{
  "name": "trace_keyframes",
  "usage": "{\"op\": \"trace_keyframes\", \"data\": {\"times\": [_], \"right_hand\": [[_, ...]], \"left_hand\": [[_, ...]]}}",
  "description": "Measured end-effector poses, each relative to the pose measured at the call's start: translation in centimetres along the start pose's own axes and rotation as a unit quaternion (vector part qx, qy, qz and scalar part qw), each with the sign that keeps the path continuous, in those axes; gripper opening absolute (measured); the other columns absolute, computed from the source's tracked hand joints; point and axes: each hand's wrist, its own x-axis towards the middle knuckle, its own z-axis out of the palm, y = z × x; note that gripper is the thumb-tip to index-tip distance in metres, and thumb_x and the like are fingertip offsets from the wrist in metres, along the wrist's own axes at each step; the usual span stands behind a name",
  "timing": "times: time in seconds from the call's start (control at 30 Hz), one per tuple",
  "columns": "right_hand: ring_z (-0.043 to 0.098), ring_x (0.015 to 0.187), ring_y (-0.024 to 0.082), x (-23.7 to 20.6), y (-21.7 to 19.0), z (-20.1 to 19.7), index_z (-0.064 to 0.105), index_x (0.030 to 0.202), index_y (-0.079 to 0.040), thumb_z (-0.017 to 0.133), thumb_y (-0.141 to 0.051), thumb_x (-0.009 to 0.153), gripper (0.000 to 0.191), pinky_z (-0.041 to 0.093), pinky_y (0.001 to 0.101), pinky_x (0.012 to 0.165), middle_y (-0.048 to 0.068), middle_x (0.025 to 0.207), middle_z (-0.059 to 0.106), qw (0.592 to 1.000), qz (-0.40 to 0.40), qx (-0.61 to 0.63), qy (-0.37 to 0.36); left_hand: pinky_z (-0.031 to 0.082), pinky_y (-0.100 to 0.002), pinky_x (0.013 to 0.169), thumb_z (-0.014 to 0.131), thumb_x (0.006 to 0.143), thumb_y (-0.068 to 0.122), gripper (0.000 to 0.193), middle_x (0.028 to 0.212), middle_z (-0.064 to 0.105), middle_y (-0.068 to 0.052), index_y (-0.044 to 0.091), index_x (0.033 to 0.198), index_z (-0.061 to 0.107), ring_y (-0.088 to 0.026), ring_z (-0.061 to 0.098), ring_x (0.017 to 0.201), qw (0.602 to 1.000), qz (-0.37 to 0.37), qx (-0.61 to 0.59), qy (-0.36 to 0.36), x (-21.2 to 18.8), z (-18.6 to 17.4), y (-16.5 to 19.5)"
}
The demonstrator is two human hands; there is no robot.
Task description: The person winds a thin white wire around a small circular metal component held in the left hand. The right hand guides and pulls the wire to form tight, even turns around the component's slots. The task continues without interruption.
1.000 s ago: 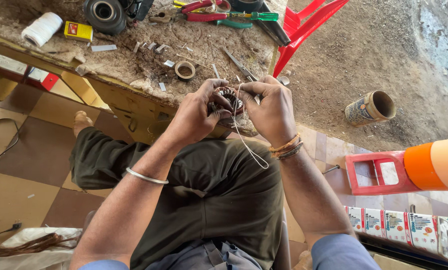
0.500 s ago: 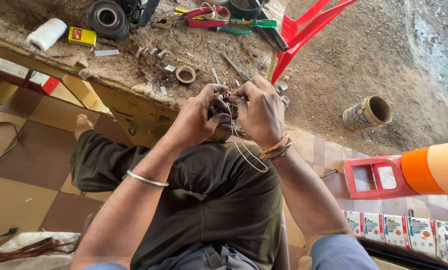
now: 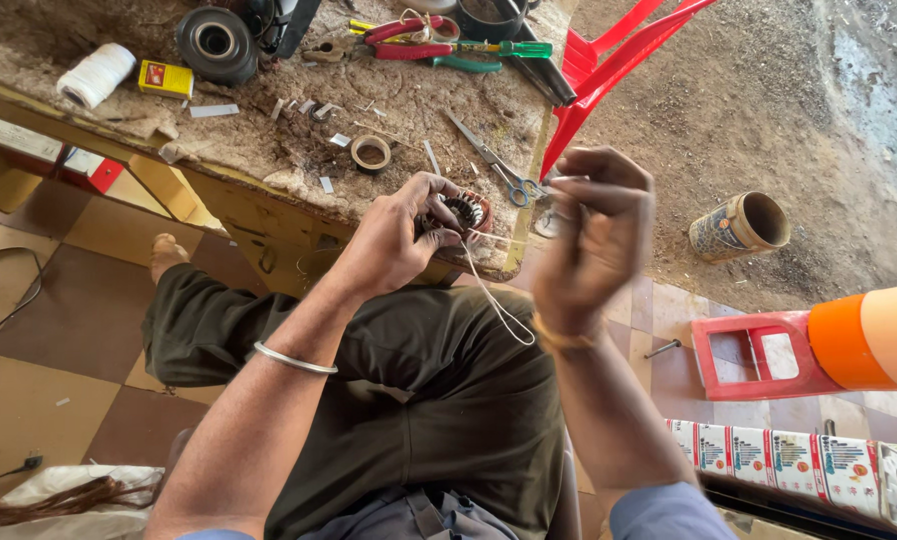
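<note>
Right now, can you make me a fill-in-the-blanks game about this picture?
1. The left hand grips a small round motor coil, and a thin ____ loops down from it.
2. The scissors lie on the ____.
3. The chair beside the workbench is ____.

Missing words: string; workbench; red

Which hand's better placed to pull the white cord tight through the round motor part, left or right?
Probably right. The right hand is raised beside the motor part and appears to pinch the white cord, which loops down between the hands. The left hand grips the part, steadying it.
</note>
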Motion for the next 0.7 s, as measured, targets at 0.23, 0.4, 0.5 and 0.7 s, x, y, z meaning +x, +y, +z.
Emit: {"op": "trace_keyframes", "data": {"times": [0.23,0.4,0.5,0.7], "right_hand": [[0.051,0.063,0.016,-4.7,-6.8,-12.4,0.058,0.116,-0.001,0.053,-0.013,0.113,0.014,0.045,0.0319,0.059,0.009,0.084,0.057,0.729,0.362,0.581,-0.004],[0.037,0.059,0.008,-11.5,-4.0,-25.2,0.057,0.114,-0.003,0.05,-0.014,0.117,0.013,0.031,0.021,0.051,0.004,0.086,0.053,0.768,0.474,0.416,0.112],[0.034,0.055,0.005,-17.5,-2.4,-32.5,0.058,0.111,-0.009,0.05,-0.019,0.115,0.013,0.028,0.0205,0.047,-0.004,0.081,0.051,0.766,0.541,0.247,0.242],[0.031,0.044,0.004,-24.4,-1.3,-35.6,0.059,0.103,-0.014,0.055,-0.023,0.099,0.011,0.023,0.0229,0.038,-0.005,0.071,0.054,0.609,0.765,0.031,0.207]], "left_hand": [[0.063,-0.028,0.087,0.066,0.086,-0.013,0.033,0.102,0.078,-0.01,0.001,0.116,0.067,-0.014,0.077,0.101,0.999,0.007,-0.05,-0.009,0.2,0.5,0.4],[0.062,-0.028,0.084,0.068,0.085,-0.012,0.028,0.102,0.079,-0.01,0.001,0.109,0.071,-0.015,0.078,0.097,0.998,0.012,-0.052,-0.016,0.1,0.5,1.2],[0.06,-0.03,0.079,0.074,0.085,-0.007,0.023,0.099,0.079,-0.011,0.003,0.106,0.074,-0.016,0.078,0.092,0.999,0.031,0.02,-0.011,0.2,0.6,1.6],[0.058,-0.032,0.08,0.078,0.081,-0.004,0.021,0.1,0.079,-0.012,0.005,0.101,0.078,-0.019,0.076,0.092,0.997,0.05,0.051,-0.015,0.9,1.8,1.9]]}}
